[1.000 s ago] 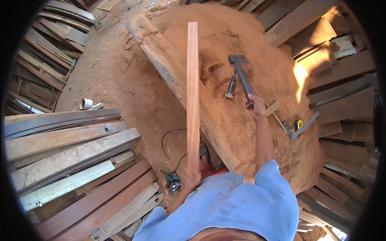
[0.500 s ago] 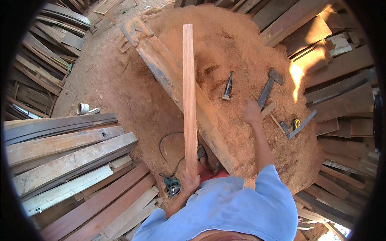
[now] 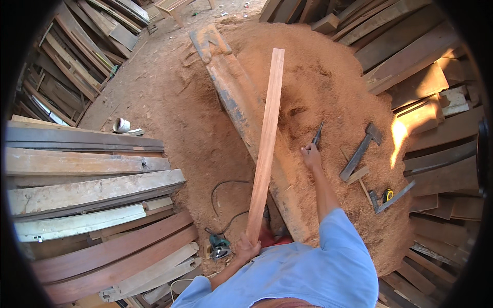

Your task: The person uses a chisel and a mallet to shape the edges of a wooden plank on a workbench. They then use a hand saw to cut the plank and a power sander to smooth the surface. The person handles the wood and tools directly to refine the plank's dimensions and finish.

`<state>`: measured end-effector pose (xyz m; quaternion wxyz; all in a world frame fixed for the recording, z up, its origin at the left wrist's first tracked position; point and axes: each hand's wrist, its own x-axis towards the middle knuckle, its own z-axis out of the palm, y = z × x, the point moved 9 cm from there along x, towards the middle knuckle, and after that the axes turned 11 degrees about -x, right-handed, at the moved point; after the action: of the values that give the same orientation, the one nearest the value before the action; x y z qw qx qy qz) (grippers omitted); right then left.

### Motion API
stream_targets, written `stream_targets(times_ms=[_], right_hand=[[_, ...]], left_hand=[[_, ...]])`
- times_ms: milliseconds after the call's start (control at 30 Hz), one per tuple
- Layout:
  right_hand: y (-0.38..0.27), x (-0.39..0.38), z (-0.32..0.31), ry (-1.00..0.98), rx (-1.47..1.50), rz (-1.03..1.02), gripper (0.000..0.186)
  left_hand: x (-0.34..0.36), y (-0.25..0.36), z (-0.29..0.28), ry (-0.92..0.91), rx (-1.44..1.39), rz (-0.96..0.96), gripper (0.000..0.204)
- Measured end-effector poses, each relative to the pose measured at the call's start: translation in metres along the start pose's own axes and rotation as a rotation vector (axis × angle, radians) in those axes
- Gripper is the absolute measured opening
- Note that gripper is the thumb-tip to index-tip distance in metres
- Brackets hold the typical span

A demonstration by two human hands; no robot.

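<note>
1 reddish plank [image 3: 267,138], 1 slim dark tool [image 3: 318,134], 1 hammer-like tool [image 3: 359,156]. Also 1 tape measure [image 3: 389,195], 1 corded power tool [image 3: 220,248], 1 white cylinder [image 3: 121,125] far left.

chisel [image 3: 318,135]: left of hammer [image 3: 359,154] (itself on sawdust [image 3: 339,105]) | power saw [image 3: 219,247]: left of beam [image 3: 240,98]

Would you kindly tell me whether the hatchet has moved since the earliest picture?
Yes: the hatchet has moved right, closer to the yellow tape measure.
</note>
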<state>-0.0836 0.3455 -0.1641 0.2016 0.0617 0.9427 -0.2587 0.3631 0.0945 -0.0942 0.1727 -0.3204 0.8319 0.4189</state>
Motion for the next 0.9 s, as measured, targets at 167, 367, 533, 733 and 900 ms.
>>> stream_targets(times_ms=[167, 367, 533, 733, 900], right_hand=[[0.021, -0.071, -0.027, 0.141, 0.923, 0.078, 0.038], [-0.004, -0.175, -0.073, 0.198, 1.165, -0.169, 0.040], [-0.003, -0.193, -0.155, 0.434, 1.063, -0.137, 0.023], [-0.025, -0.231, -0.252, 0.635, 1.052, -0.355, 0.009], [-0.022, -0.283, -0.222, 0.619, 1.008, -0.533, 0.012]], left_hand=[[0.010, 0.016, -0.009, 0.051, 0.059, 0.063, 0.075], [0.024, 0.020, -0.002, 0.035, 0.091, 0.085, 0.071], [0.017, 0.039, 0.006, 0.111, 0.084, 0.205, 0.071], [0.011, 0.048, 0.010, 0.100, 0.094, 0.085, 0.071], [0.005, 0.062, 0.006, 0.130, 0.071, 0.128, 0.072]])
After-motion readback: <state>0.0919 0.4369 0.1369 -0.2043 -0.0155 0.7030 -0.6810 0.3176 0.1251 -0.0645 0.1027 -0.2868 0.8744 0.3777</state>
